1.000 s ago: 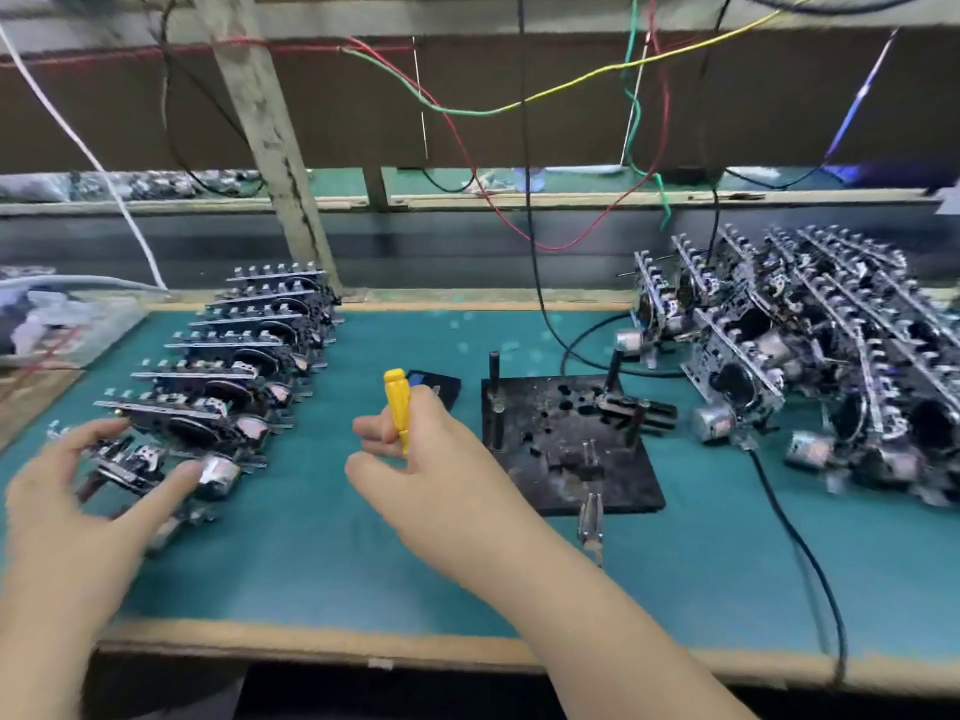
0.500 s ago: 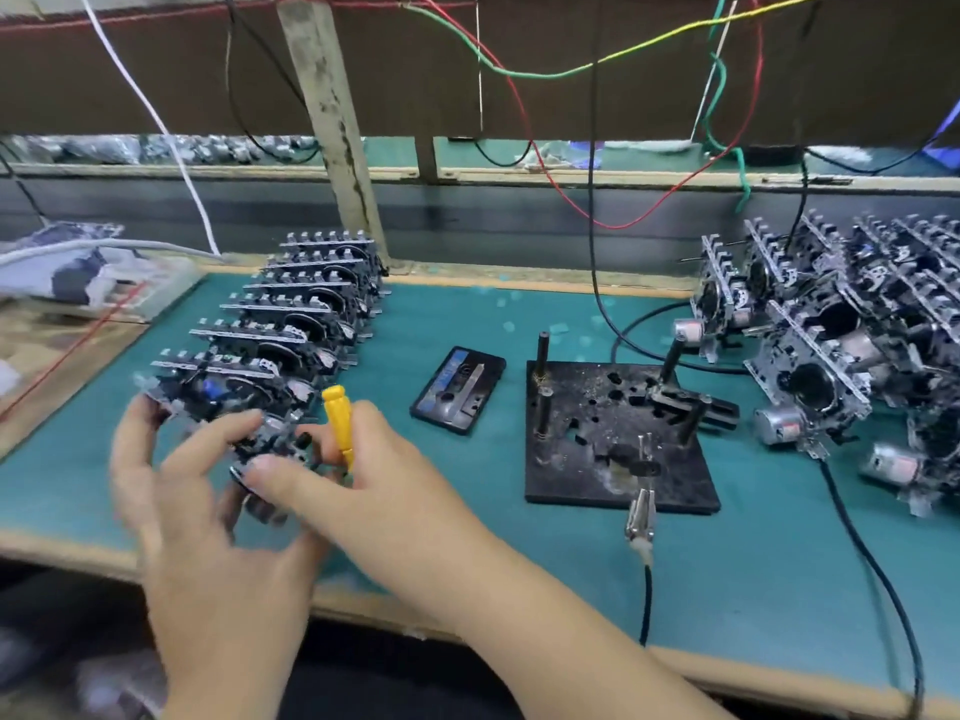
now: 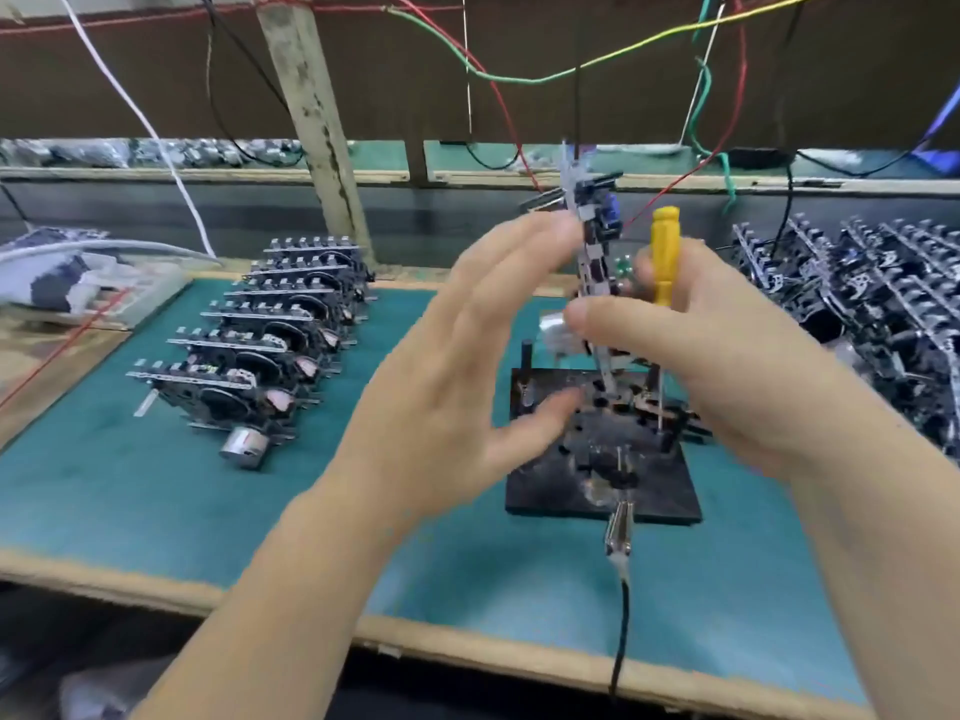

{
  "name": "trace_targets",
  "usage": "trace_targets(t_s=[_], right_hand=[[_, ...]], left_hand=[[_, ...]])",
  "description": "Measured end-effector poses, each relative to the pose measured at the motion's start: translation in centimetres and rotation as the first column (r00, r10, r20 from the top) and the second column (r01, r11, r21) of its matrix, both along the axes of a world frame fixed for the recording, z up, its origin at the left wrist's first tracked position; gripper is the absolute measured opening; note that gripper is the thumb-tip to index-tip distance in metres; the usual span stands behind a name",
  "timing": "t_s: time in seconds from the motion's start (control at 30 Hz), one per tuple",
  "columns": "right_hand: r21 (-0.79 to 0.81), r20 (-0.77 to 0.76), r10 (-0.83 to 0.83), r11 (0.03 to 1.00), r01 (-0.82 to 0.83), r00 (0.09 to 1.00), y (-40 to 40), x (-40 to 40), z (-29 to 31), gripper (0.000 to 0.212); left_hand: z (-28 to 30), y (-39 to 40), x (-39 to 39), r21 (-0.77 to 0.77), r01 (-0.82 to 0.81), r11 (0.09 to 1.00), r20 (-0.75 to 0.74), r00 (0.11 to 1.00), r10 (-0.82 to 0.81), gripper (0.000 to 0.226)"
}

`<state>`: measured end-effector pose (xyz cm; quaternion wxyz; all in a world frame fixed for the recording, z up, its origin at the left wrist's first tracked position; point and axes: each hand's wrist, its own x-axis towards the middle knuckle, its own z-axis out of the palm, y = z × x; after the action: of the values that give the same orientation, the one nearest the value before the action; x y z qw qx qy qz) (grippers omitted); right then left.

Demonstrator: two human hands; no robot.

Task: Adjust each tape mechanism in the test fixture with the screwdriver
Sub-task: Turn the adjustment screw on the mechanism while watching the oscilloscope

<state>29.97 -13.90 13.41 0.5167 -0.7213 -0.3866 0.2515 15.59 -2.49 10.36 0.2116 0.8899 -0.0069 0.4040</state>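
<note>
A tape mechanism stands on edge in the air just above the black test fixture on the green mat. My left hand has straight fingers, and its fingertips touch the mechanism's upper left side. My right hand grips the yellow-handled screwdriver upright, its thin shaft pointing down at the fixture, while the thumb presses against the mechanism's lower part. Both hands are motion-blurred.
A row of several tape mechanisms stands on the mat at the left, and a large pile of them lies at the right. A metal plug on a black cable lies at the fixture's front edge. Coloured wires hang overhead beside a wooden post.
One mechanism left the near end of the left row and travelled right and up to above the fixture. Both hands moved right with it, and the screwdriver went along in my right hand.
</note>
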Motion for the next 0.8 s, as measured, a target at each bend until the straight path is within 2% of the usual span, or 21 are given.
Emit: trace_targets(t_s=[0.03,0.1,0.13,0.2,0.27,0.37,0.43,0.5,0.67,0.8], right_hand=[[-0.1,0.183,-0.077,0.99,0.096,0.98,-0.3,1.2,0.2,0.062],[-0.247,0.503,-0.032,0.952,0.18,0.864,-0.7,3.0,0.3,0.059],[-0.302,0.598,0.055,0.94,0.161,0.8,-0.7,3.5,0.3,0.057],[-0.414,0.687,0.249,0.906,0.086,0.683,-0.4,4.2,-0.2,0.057],[-0.497,0.701,0.382,0.867,0.029,0.602,0.1,4.8,-0.9,0.057],[-0.545,0.595,0.447,0.835,-0.073,0.668,0.6,5.7,-1.8,0.055],[-0.567,0.527,0.47,0.815,-0.12,0.708,0.8,6.2,-2.2,0.055],[-0.559,0.492,0.473,0.815,-0.151,0.731,0.6,6.8,-2.7,0.055],[-0.521,0.524,0.437,0.843,-0.13,0.731,0.6,7.1,-3.5,0.055],[-0.566,0.491,0.452,0.816,-0.122,0.745,0.2,7.6,-3.1,0.073]], left_hand=[[-0.7,0.9,0.2,-0.06,-0.032,0.998,-0.027,0.999,0.03,0.087],[-0.9,2.7,0.4,-0.167,-0.113,0.979,-0.175,0.981,0.083,0.103],[-1.0,3.4,0.7,-0.185,-0.139,0.973,-0.277,0.957,0.084,0.11],[-1.5,4.3,1.6,-0.191,-0.148,0.97,-0.468,0.883,0.043,0.117],[-1.9,4.8,2.5,-0.149,-0.126,0.981,-0.59,0.807,0.015,0.117],[-2.2,5.7,3.4,-0.147,-0.127,0.981,-0.69,0.724,-0.01,0.115],[-2.2,6.3,3.6,-0.214,-0.134,0.968,-0.699,0.713,-0.056,0.116],[-2.1,6.7,3.7,-0.206,-0.137,0.969,-0.709,0.704,-0.051,0.117],[-2.5,7.2,4.1,-0.192,-0.173,0.966,-0.71,0.704,-0.015,0.113],[-2.6,7.3,4.5,-0.211,-0.209,0.955,-0.734,0.679,-0.013,0.107]])
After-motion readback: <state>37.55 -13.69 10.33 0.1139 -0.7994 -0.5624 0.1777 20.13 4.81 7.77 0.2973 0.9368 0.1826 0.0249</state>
